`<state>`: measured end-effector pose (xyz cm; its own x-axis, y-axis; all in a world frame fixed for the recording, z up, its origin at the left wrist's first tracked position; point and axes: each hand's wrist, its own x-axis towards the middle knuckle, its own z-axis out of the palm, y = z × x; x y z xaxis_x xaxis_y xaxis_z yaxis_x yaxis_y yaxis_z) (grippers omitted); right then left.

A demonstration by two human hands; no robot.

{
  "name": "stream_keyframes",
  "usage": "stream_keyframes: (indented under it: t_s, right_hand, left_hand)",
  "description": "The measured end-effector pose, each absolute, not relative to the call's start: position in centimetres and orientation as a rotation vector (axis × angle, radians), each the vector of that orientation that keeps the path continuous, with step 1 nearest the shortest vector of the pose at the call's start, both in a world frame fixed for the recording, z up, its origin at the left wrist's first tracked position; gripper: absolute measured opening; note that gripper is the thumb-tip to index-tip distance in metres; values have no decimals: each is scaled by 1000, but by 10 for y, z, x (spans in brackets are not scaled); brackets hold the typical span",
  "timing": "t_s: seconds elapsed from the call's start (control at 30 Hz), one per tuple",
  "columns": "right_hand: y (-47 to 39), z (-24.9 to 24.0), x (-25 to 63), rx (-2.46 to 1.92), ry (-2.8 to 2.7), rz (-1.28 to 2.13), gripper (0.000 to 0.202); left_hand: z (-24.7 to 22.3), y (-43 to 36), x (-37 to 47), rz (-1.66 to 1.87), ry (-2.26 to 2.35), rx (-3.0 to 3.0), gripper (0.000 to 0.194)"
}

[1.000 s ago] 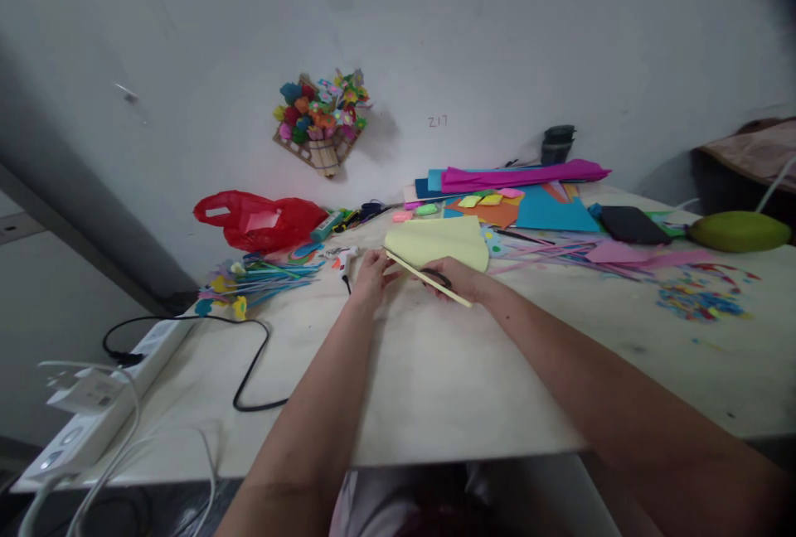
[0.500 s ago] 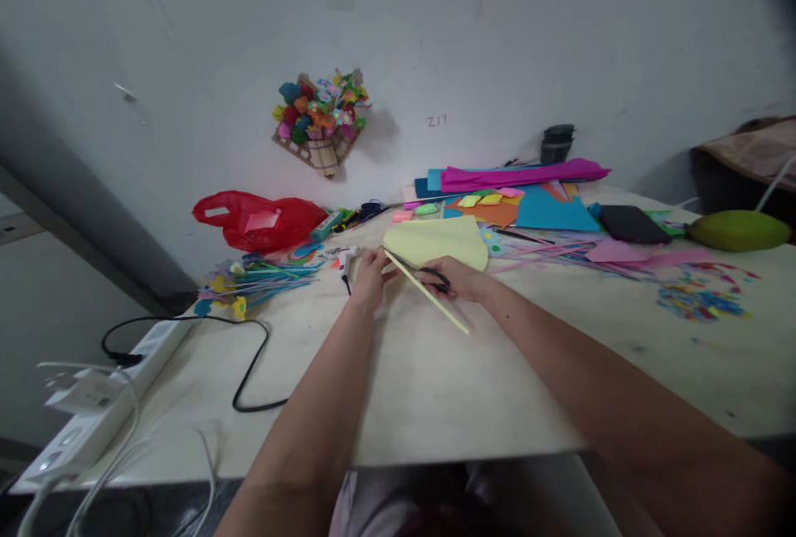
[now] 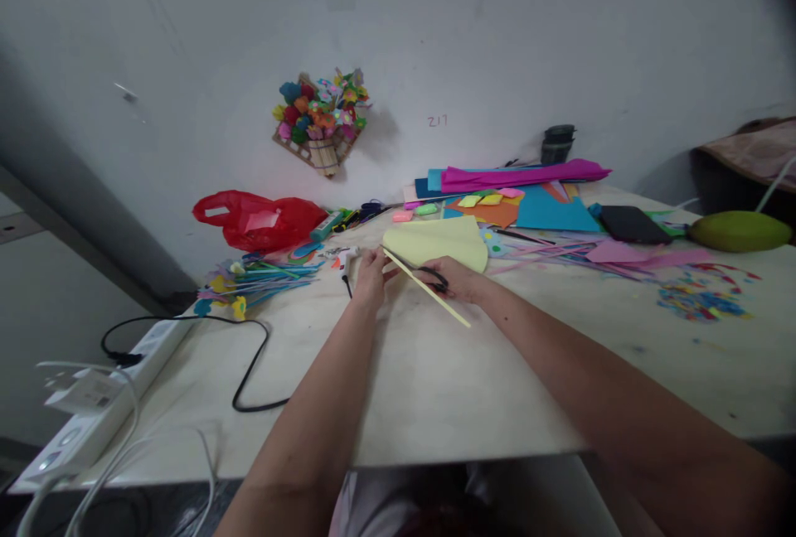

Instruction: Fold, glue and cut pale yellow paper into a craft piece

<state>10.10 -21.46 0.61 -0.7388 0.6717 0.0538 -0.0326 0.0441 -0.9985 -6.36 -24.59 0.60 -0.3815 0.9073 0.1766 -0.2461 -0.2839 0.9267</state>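
My right hand is closed on black-handled scissors, whose blades point left toward my other hand. My left hand pinches the left end of a pale yellow sheet. A narrow strip of the same yellow runs from my left fingertips down to the right, in front of the scissors. The blades are mostly hidden between the strip and the sheet.
Left of my hands lie a white glue gun, stemmed paper flowers, a red bag and a black cable. Coloured sheets, a black phone-like object and paper scraps lie right.
The free lower end of the yellow strip has risen slightly. The scissors and my right hand have shifted a little to the left.
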Motion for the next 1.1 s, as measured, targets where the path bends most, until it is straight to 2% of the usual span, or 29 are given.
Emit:
stream_keyframes:
  t_s: [0.53,1.1]
  right_hand:
    - [-217,8,101,-639,-1884,1620,25]
    - [-219,9,99,-689,-1806,1688,22]
  left_hand:
    - [7,-247,-61,1814,1114,921,22]
    - [8,-248,-59,1780,1121,960,25]
